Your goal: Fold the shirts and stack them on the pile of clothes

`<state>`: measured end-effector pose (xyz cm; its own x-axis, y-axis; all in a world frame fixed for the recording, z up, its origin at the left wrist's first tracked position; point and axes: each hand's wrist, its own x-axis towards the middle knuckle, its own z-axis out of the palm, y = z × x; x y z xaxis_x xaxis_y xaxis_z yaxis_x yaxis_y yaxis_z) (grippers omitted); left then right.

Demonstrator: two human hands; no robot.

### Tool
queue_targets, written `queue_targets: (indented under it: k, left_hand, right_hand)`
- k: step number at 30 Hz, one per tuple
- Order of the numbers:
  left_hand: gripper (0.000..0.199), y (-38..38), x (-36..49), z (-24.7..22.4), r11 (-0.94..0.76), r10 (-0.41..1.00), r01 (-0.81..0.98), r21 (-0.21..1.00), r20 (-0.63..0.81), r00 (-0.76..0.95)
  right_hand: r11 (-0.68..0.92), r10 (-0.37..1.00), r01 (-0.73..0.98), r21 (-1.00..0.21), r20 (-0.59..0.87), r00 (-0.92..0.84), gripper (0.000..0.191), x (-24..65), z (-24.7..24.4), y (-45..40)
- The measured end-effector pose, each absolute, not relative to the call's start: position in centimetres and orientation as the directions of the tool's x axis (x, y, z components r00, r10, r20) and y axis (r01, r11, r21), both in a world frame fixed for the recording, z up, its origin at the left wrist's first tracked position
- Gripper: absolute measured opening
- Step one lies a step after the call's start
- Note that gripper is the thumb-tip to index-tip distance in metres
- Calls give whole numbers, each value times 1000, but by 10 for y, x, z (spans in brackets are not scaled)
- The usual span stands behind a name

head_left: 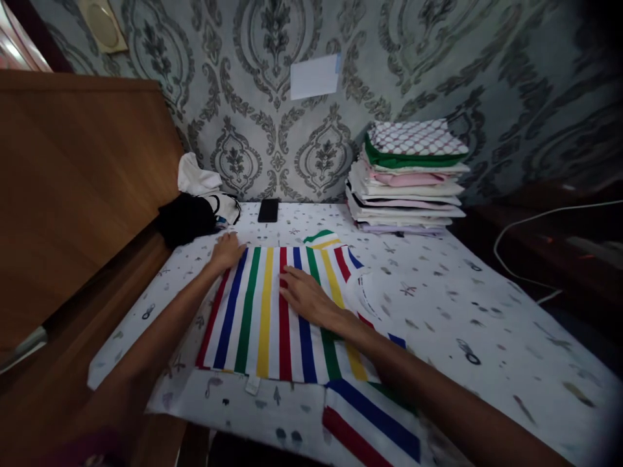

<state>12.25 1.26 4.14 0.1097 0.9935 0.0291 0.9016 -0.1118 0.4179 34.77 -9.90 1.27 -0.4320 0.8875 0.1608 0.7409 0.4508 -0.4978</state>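
Note:
A striped T-shirt (263,324) in red, blue, green, yellow and white lies flat on a white patterned cloth (467,292). Its neck opening points right and one sleeve spreads toward the near edge. My left hand (227,251) rests at the shirt's far left corner, fingers pointing away from me; whether they pinch the hem is too small to tell. Across the middle of the shirt lies my right hand (306,295), palm down with its fingers apart, pointing left.
A stack of folded clothes (406,188) stands at the back right. Near the wall lies a black phone (268,211). Black clothing (187,219) and white clothing (196,176) lie beside a wooden panel (73,181) on the left. A white cable (516,227) hangs at the right.

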Motion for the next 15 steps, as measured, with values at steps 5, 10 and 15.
queue_targets:
  k: [5,10,15]
  left_hand:
    - [20,57,93,45,-24,985,838,546,-129,112]
    - [27,51,95,53,38,961,656,754,-209,184]
    - [38,37,106,64,103,885,342,934,-243,397]
  right_hand:
    - [415,901,585,-696,225,-372,32,294,8,-54]
    - [114,984,407,-906,48,-170,55,258,7,-30]
    - [-31,996,49,-998,-35,-86,44,247,2,-18]
